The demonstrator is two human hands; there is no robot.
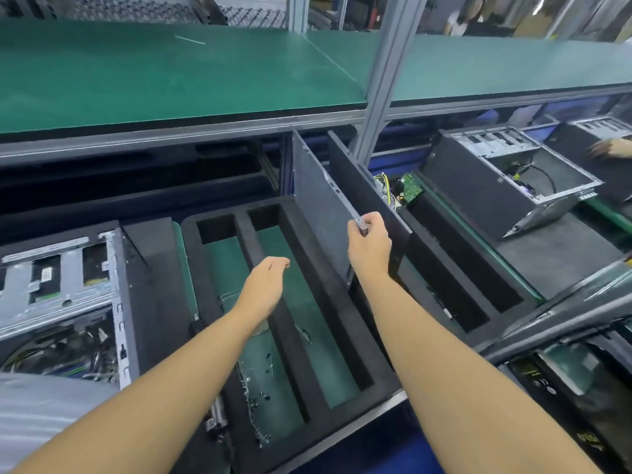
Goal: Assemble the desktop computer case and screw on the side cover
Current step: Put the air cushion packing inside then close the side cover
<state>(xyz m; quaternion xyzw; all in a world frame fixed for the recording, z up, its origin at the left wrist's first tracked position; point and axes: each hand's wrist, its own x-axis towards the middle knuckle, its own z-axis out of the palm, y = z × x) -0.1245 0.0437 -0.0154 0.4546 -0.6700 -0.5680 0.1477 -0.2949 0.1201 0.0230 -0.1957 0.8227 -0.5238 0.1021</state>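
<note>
- Two bare forearms reach forward from the bottom edge over a black foam tray (345, 323), whose long slots are cut through to a green surface.
- On the right, the right hand (369, 244) pinches the near top corner of the side cover (318, 200), thumb and curled fingers closed on its metal edge.
- That side cover is a grey panel standing upright on its long edge at the right side of the foam tray, running away from the camera toward the shelf frame.
- Just beside it on the right stands a dark panel (362, 186), also upright and roughly parallel.
- Above the tray's middle, the left hand (265, 285) hangs with fingers loosely extended, holding nothing and clear of the cover.
- Several small screws (256, 401) lie scattered on the green surface at the near end of the left slot.
- At the left lies an open computer case (58, 289), metal bays and cables showing, just beside the foam tray.
- Farther along on the right sits a second case (506, 179) with its open side up; another person's hand (612, 148) shows at the far right edge.
- Across the top runs a green shelf (171, 73) on a grey frame.
</note>
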